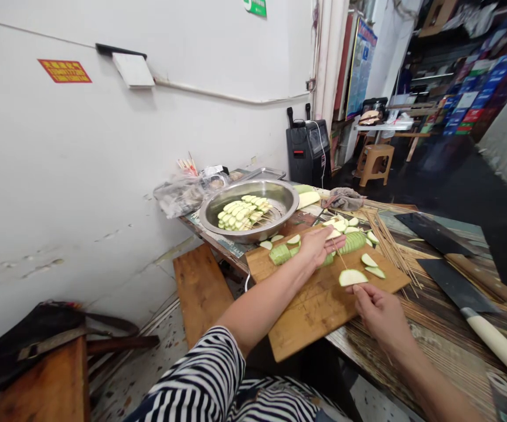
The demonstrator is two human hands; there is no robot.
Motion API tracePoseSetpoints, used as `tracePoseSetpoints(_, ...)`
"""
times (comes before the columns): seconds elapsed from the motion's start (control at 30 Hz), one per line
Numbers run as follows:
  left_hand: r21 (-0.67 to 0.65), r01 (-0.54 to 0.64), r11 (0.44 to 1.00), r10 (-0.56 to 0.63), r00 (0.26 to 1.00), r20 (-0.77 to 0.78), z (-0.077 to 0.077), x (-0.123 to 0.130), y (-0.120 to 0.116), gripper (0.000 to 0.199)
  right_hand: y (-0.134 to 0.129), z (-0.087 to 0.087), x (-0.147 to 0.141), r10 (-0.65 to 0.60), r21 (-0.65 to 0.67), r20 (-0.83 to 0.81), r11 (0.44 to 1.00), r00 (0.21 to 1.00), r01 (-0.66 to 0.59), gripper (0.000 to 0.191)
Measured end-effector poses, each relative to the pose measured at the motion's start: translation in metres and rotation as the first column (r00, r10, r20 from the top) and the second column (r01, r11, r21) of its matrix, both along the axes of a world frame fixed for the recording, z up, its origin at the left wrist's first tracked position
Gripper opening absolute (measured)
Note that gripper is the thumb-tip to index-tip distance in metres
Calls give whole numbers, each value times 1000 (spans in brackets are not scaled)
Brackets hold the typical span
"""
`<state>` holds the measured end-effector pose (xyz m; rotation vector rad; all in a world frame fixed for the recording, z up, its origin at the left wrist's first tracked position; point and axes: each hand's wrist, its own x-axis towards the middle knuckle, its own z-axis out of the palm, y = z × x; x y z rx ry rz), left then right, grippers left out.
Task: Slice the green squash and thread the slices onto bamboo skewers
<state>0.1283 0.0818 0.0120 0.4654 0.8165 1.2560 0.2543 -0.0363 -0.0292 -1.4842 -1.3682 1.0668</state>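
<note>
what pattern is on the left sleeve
The left sleeve has dark and white stripes; it shows best in the head view, the only one here.

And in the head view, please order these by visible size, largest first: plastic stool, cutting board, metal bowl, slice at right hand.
Cutting board
Metal bowl
Plastic stool, farther from the camera
Slice at right hand

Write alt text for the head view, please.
A person's right hand holds a skewered pale slice above a cutting board; the left hand seems to hold another. More green-edged slices lie on the board; behind, a metal bowl holds loaded skewers. Two cleavers lie to the right.
</note>
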Motion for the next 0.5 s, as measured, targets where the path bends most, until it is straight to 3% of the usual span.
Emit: tracePoseSetpoints(0.5, -47, 123, 991, -124, 992, -16, 10, 17, -24, 9, 2, 6, -1, -45, 74, -84, 996, 995, 51, 39)
